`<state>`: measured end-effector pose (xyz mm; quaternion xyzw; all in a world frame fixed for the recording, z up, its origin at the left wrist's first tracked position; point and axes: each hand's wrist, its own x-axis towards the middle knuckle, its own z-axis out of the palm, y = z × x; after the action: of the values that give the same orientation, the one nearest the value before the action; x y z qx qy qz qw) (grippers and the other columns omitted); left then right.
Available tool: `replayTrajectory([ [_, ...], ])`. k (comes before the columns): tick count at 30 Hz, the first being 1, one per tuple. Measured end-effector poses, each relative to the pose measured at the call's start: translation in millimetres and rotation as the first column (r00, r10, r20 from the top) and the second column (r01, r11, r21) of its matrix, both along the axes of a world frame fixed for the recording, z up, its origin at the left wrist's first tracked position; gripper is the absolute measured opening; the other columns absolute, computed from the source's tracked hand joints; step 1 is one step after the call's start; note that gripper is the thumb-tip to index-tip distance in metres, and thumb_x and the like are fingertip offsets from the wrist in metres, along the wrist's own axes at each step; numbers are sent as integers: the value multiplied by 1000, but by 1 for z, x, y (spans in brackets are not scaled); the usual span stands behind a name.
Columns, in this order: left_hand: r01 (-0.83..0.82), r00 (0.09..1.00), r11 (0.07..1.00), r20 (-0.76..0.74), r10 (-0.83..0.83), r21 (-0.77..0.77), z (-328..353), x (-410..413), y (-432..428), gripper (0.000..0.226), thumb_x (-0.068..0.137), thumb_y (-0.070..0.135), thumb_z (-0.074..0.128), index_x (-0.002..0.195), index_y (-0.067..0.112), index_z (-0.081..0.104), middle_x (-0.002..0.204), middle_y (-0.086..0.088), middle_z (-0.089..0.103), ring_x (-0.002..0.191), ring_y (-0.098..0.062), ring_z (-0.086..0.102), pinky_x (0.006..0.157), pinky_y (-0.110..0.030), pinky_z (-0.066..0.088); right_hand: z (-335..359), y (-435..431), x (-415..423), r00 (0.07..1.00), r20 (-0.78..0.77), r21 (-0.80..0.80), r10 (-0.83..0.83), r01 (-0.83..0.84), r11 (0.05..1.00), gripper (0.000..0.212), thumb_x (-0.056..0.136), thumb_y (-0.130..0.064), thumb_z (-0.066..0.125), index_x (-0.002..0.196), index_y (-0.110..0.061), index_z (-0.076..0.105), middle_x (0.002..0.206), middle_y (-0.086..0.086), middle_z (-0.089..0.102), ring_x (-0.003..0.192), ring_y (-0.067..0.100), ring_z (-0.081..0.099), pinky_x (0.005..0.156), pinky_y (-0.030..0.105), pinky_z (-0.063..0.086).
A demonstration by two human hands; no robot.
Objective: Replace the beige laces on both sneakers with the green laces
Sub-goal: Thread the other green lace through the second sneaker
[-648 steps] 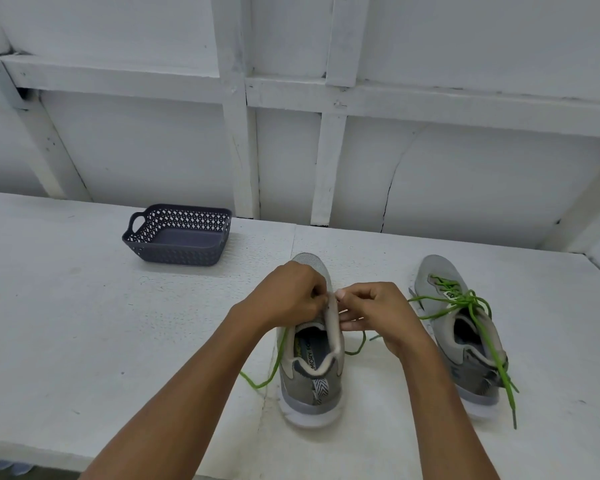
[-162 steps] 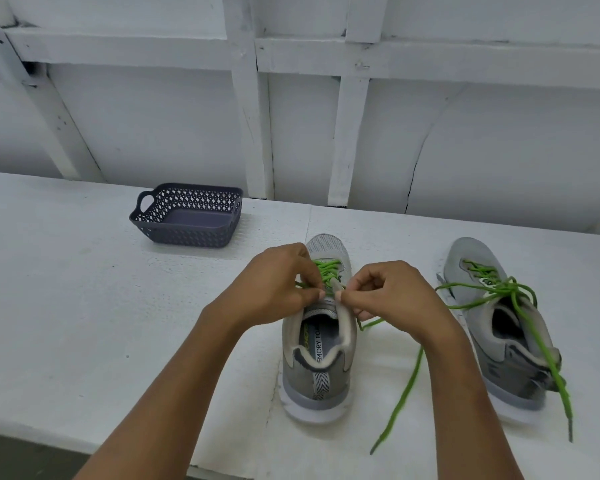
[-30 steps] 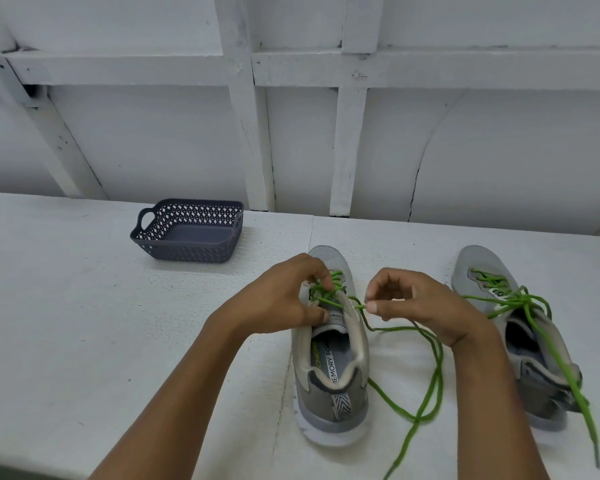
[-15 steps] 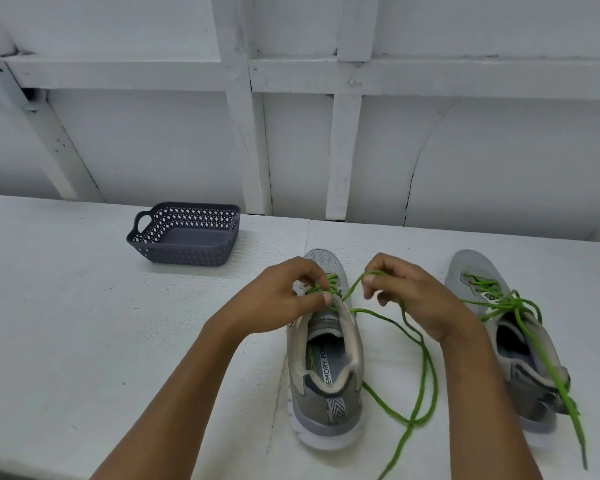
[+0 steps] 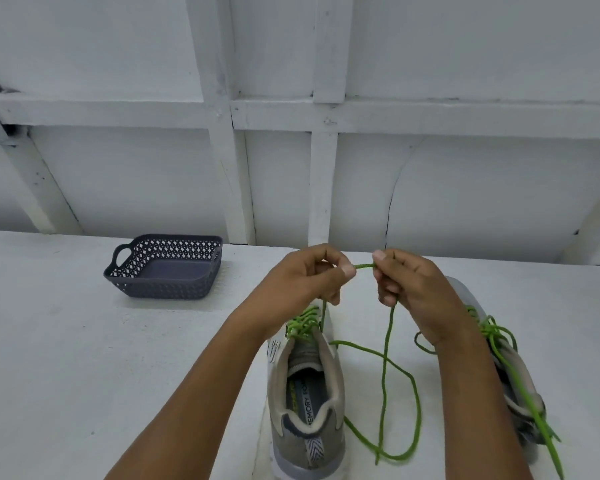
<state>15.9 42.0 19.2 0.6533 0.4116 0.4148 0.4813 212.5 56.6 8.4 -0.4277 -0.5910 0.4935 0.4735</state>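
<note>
A grey sneaker (image 5: 305,403) stands heel toward me at the centre of the white table, with a green lace (image 5: 385,375) threaded through its eyelets. My left hand (image 5: 305,282) and my right hand (image 5: 409,289) are raised above the shoe's toe, and each pinches the same green lace, a short stretch taut between them. The lace's long end hangs from my right hand and loops on the table beside the shoe. A second grey sneaker (image 5: 513,372) with green laces (image 5: 499,341) lies at the right, partly hidden by my right forearm.
A dark grey perforated basket (image 5: 167,268) sits on the white table (image 5: 84,358) at the back left. A white framed wall (image 5: 291,168) rises right behind the table. The second sneaker's loose lace end trails toward the table's near right.
Both hands have risen from the shoe's tongue and pulled the green lace up between them. The camera has tilted up a little.
</note>
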Motion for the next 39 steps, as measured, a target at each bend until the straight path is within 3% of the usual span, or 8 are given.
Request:
replayTrajectory([
  [4, -182, 983, 983, -34, 181, -11, -14, -13, 11, 24, 92, 30, 67, 84, 8, 63, 66, -1, 62, 65, -14, 60, 75, -32, 48, 4, -3, 2, 996, -69, 37, -55, 58, 998, 38, 88, -40, 67, 64, -14, 53, 55, -6, 35, 54, 16, 37, 59, 30, 35],
  [8, -422, 801, 893, -398, 447, 155, -35, -27, 20, 20, 95, 31, 61, 82, 16, 60, 74, 6, 65, 74, -13, 60, 66, -29, 43, 5, -8, -1, 995, -56, 54, -82, 85, 995, 38, 92, -33, 59, 63, -13, 47, 55, -6, 35, 54, 17, 36, 58, 28, 35],
  [13, -94, 829, 948, -504, 243, 303, -26, -23, 3, 45, 93, 42, 62, 135, 34, 48, 134, 19, 49, 121, 2, 45, 97, -20, 38, 2, -11, -19, 999, 37, 25, -21, 20, 999, 38, 96, -30, 59, 64, -13, 50, 58, -2, 34, 54, 15, 27, 53, 26, 27],
  [17, -25, 946, 961, -304, 112, 276, -14, -14, -7, 13, 92, 36, 67, 102, 29, 70, 108, 18, 69, 107, -1, 61, 97, -23, 44, 3, -14, -27, 998, 64, 39, 20, -23, 999, 37, 94, -34, 60, 67, -10, 52, 58, -2, 39, 54, 14, 30, 53, 25, 30],
  [21, -279, 942, 929, -119, 314, 243, -17, -32, 0, 7, 92, 23, 69, 86, 21, 72, 90, 12, 72, 91, -5, 67, 90, -28, 51, 1, -14, -18, 1000, -19, 64, -17, 18, 998, 43, 85, -45, 65, 60, -15, 48, 58, -1, 41, 60, 21, 37, 55, 28, 37],
  [29, -370, 725, 893, -520, 451, 258, -40, -53, 3, 19, 93, 34, 64, 78, 22, 66, 82, 7, 70, 83, -6, 64, 74, -27, 50, -10, -11, -15, 956, -285, 118, 69, -36, 992, 45, 59, -56, 86, 58, -19, 60, 78, 9, 70, 83, 22, 67, 73, 30, 55],
  [32, -345, 722, 910, -553, 415, 232, -39, -54, -4, 21, 94, 40, 61, 82, 24, 65, 82, 11, 69, 80, -4, 63, 71, -27, 48, -10, -13, -21, 931, -339, 116, 138, -104, 988, 47, 61, -49, 88, 56, -19, 52, 58, 4, 58, 65, 21, 63, 80, 33, 53],
  [39, -185, 815, 979, -544, 201, 86, -36, -76, -25, 25, 88, 50, 66, 78, 27, 64, 75, 6, 66, 70, -10, 60, 67, -36, 50, -7, -17, -30, 997, 70, 116, 9, -17, 993, 31, 87, -12, 73, 66, -14, 50, 57, 1, 44, 60, 20, 41, 65, 38, 38],
])
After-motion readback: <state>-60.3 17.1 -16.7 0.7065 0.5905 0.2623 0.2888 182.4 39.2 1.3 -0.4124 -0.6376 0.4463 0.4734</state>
